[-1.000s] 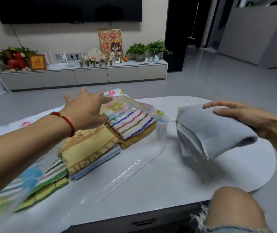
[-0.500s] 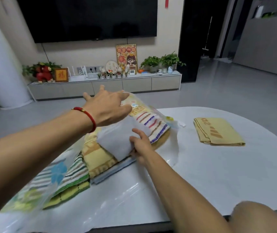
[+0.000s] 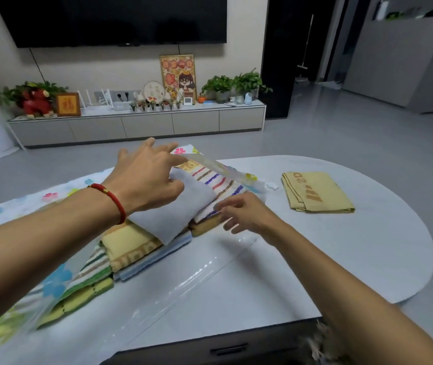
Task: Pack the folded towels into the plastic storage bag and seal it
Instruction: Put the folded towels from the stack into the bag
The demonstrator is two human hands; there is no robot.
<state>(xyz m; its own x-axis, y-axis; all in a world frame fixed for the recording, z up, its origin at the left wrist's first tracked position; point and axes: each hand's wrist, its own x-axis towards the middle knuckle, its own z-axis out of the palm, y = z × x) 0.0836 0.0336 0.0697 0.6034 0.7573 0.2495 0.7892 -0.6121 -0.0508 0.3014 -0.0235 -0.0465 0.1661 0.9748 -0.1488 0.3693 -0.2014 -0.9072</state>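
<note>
The clear plastic storage bag (image 3: 197,280), printed with flowers, lies on the white table, its mouth facing right. My left hand (image 3: 147,180), with a red bracelet on the wrist, holds the bag's upper sheet lifted by its zip edge (image 3: 220,168). Several folded towels sit overlapped inside. A grey towel (image 3: 178,217) lies on top of them, over a multicolour striped towel (image 3: 220,181) and a yellow patterned towel (image 3: 128,246). My right hand (image 3: 244,214) hovers at the mouth beside the striped towel, fingers loose and holding nothing. A folded yellow towel (image 3: 315,192) lies outside the bag to the right.
The white oval table (image 3: 341,259) ends close to my body at the front and curves off on the right. My knee shows at the bottom right. Beyond the table are a grey floor and a low TV cabinet (image 3: 141,125) with plants and ornaments.
My right hand brought the grey towel from the right into the bag's mouth, laid it on the stack and let go. My left hand kept the flap lifted.
</note>
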